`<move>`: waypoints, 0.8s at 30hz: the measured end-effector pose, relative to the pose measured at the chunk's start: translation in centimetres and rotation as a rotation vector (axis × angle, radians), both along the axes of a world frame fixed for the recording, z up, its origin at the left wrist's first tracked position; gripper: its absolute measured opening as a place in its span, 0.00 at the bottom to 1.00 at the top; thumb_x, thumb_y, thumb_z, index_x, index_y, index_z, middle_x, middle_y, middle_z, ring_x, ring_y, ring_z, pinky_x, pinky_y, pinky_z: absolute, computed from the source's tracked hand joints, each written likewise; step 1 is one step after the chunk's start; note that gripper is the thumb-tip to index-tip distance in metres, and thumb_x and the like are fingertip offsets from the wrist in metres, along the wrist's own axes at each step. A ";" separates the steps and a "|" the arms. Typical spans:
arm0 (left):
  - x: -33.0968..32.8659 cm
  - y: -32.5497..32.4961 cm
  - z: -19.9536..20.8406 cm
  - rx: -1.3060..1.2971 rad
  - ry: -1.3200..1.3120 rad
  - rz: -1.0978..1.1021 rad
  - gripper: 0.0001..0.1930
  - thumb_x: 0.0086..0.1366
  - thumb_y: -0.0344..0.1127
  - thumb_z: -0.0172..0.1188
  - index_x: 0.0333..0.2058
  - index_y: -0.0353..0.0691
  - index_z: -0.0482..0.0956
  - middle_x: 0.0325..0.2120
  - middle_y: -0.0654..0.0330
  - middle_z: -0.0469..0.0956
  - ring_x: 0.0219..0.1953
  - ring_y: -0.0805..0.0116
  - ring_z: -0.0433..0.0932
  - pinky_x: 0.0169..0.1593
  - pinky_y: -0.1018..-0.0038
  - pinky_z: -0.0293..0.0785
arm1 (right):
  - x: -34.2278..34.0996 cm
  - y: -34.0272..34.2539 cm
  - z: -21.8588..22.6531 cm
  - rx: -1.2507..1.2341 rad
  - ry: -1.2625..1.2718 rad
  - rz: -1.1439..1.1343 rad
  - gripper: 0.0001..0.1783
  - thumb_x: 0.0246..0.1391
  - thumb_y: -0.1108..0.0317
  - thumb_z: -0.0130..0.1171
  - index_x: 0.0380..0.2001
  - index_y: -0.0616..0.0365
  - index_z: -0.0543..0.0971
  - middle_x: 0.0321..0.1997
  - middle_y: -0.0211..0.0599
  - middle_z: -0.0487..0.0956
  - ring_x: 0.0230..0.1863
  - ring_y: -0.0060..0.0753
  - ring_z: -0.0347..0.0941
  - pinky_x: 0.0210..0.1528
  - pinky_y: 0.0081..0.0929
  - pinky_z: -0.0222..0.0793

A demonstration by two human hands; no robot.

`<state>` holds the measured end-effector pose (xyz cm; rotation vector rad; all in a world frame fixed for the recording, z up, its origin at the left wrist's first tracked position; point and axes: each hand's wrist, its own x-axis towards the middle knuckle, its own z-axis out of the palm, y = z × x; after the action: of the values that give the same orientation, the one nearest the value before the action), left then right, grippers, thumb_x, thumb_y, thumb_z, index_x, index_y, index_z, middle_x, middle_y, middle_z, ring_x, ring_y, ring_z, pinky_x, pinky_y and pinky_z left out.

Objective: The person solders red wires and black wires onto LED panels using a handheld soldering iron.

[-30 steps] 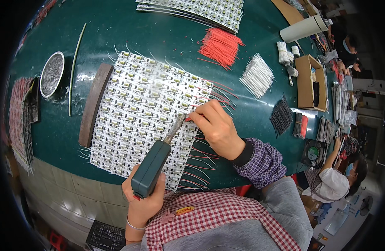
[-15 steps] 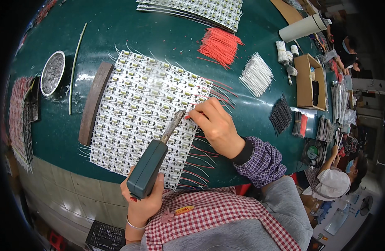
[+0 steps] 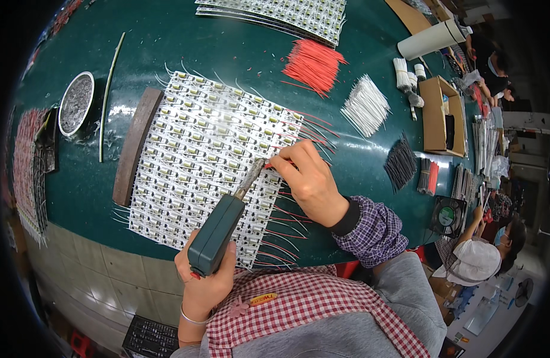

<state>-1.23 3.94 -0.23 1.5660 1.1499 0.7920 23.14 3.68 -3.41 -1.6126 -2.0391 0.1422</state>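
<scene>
A sheet of joined circuit boards (image 3: 197,149) lies on the green table, white with rows of small yellowish parts. Wires stick out along two of its sides, red and white ones on the right. My left hand (image 3: 210,286) is closed round the dark green body of a soldering gun (image 3: 218,230). The gun's metal tip reaches the sheet's right part, right by my right fingertips. Thumb and forefinger of my right hand (image 3: 310,182) pinch a short red wire (image 3: 269,165) at the sheet. Whether the tip touches that wire I cannot tell.
A dark bar (image 3: 136,146) runs along the sheet's left edge. Farther left are a round dish (image 3: 76,104) and a thin stick (image 3: 111,89). Red wires (image 3: 313,67), white wires (image 3: 366,106) and black wires (image 3: 401,162) lie in piles. A cardboard box (image 3: 437,119) and a small fan (image 3: 448,216) stand right.
The soldering gun and my left hand have shifted slightly up and to the right. My right hand stays in nearly the same place, still pinching the red wire.
</scene>
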 end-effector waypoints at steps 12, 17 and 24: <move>-0.8 -0.6 -0.2 0.083 0.063 0.027 0.07 0.54 0.26 0.67 0.31 0.30 0.81 0.23 0.57 0.79 0.19 0.71 0.75 0.24 0.77 0.70 | 0.0 0.0 0.0 0.011 -0.018 0.006 0.15 0.42 0.79 0.58 0.38 0.66 0.76 0.38 0.41 0.72 0.42 0.41 0.69 0.41 0.30 0.72; -1.0 -1.0 -0.5 0.061 0.054 0.066 0.07 0.54 0.27 0.67 0.32 0.30 0.81 0.23 0.57 0.79 0.19 0.71 0.75 0.25 0.77 0.70 | -0.1 -0.1 0.1 -0.004 -0.016 0.004 0.16 0.42 0.79 0.57 0.38 0.66 0.76 0.38 0.41 0.72 0.42 0.41 0.69 0.41 0.30 0.72; -1.6 -1.7 -0.5 0.068 0.077 0.122 0.08 0.54 0.28 0.69 0.32 0.32 0.82 0.25 0.58 0.79 0.20 0.70 0.75 0.26 0.76 0.68 | -1.0 -1.4 0.1 0.087 0.016 -0.017 0.20 0.40 0.79 0.58 0.42 0.69 0.77 0.38 0.41 0.74 0.38 0.40 0.70 0.39 0.30 0.71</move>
<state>-2.87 2.25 -0.78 1.6058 1.2965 0.8652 22.15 2.26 -3.30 -1.5703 -1.9913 0.0598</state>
